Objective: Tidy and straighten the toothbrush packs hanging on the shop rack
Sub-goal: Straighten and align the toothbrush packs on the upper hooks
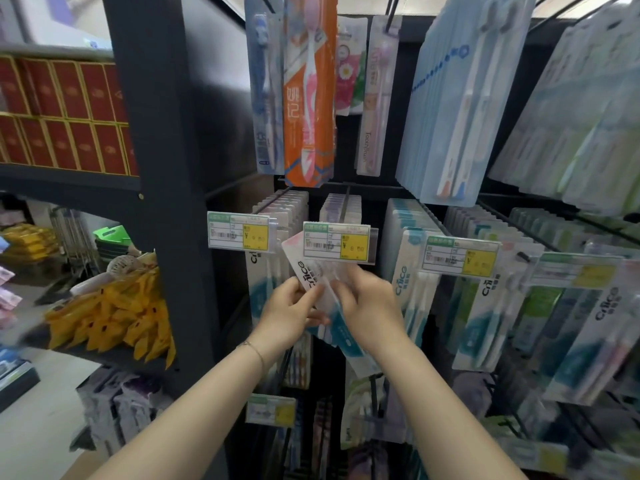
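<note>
**A:** Where's the pack?
**B:** White-and-pink blister toothbrush pack point(300, 264) with a teal lower end, middle row of the black metal rack point(162, 133). It's tilted, top leaning left. Top edge sits behind the centre white, green and yellow price tag point(336, 242). Can't tell if it's on the hook.

**A:** Hands?
**B:** Both on that pack. Left hand point(289, 311) clamps the left edge between thumb and curled fingers. Right hand point(367, 306) grips from the right, fingers curled over the front face; tips are blurred. There's a thin bracelet point(254, 348) on the left wrist.

**A:** Neighbours?
**B:** White-and-teal packs point(410, 289) hang straight just to the right. Above them is an orange pack with a pink brush point(308, 98), and right of that a pale blue stack of packs point(446, 109).

**A:** Off the rack?
**B:** Left shelves have yellow bags point(110, 317) low and near, and red boxes point(65, 112) higher and farther back.
</note>
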